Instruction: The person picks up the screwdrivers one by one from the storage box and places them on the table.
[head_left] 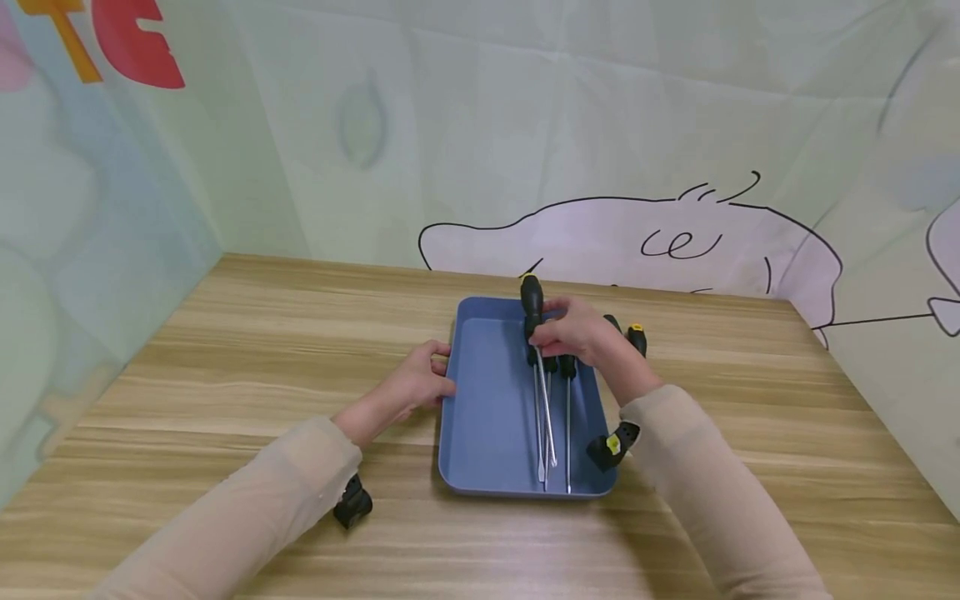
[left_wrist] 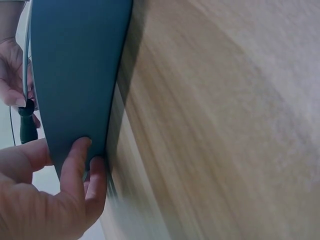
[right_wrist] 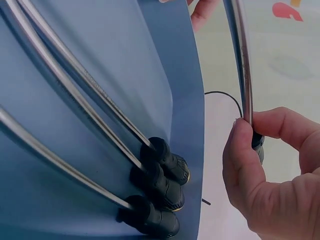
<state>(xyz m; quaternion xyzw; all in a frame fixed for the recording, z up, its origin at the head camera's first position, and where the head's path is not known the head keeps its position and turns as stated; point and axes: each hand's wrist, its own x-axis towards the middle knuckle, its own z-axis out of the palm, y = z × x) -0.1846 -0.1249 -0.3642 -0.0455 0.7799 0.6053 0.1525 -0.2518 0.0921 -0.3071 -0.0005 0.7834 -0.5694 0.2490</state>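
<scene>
A blue rectangular tray (head_left: 486, 408) lies on the wooden table, three screwdrivers with black handles (right_wrist: 156, 185) inside along its right side. My left hand (head_left: 416, 379) grips the tray's left wall; in the left wrist view its fingers (left_wrist: 76, 167) press the outer face while the thumb goes over the rim. Above the tray's far end, my right hand (head_left: 573, 332) pinches another screwdriver (head_left: 532, 298) between thumb and fingers. The right wrist view shows that pinch on the steel shaft (right_wrist: 243, 65), close to the handle, which is mostly hidden behind the fingers.
Beyond the tray's right side, two more black screwdriver handles (head_left: 637, 337) show past my right forearm, which hides the rest of them. A printed cloth backdrop (head_left: 480, 150) stands along the table's (head_left: 300, 304) far edge and both sides.
</scene>
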